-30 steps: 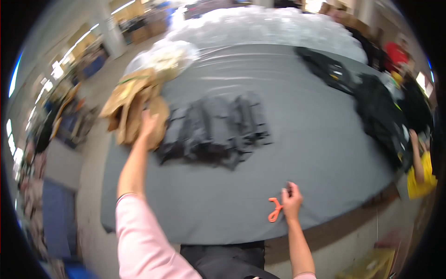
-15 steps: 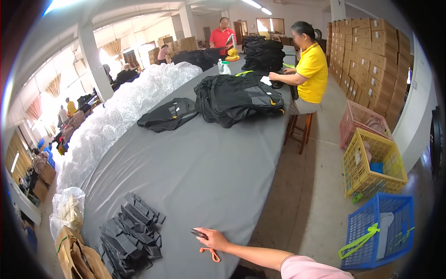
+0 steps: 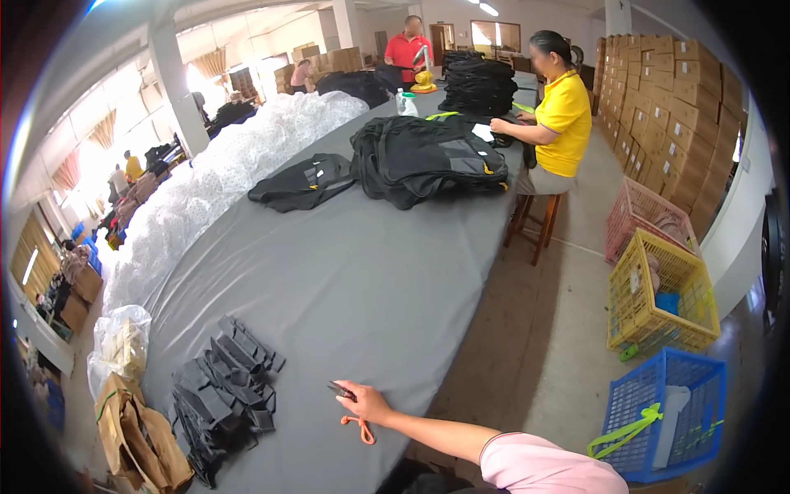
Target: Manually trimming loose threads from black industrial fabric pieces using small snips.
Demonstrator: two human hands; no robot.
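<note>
My right hand (image 3: 368, 404) rests on the near edge of the long grey table (image 3: 346, 280). It is closed on small dark thread snips (image 3: 339, 389), and an orange cord loop (image 3: 359, 428) hangs below the hand. Its forearm and pink sleeve reach in from the lower right. To the left of the hand lies a pile of black strap pieces (image 3: 224, 395). Beyond that pile stand brown paper bags (image 3: 140, 440) and a clear plastic bag (image 3: 122, 344). My left hand is out of the picture.
Black backpacks (image 3: 428, 156) and a flat black bag (image 3: 303, 183) lie farther up the table, beside a long heap of white padding (image 3: 239, 165). A person in a yellow shirt (image 3: 561, 115) sits at the table's right side. Yellow (image 3: 658, 296), blue (image 3: 668, 412) and pink baskets (image 3: 648, 216) stand on the floor near stacked cartons (image 3: 666, 99).
The view has swung from looking down at the table to looking along it. My left hand, earlier at the brown bags, has left the picture; the right hand stays at the table edge.
</note>
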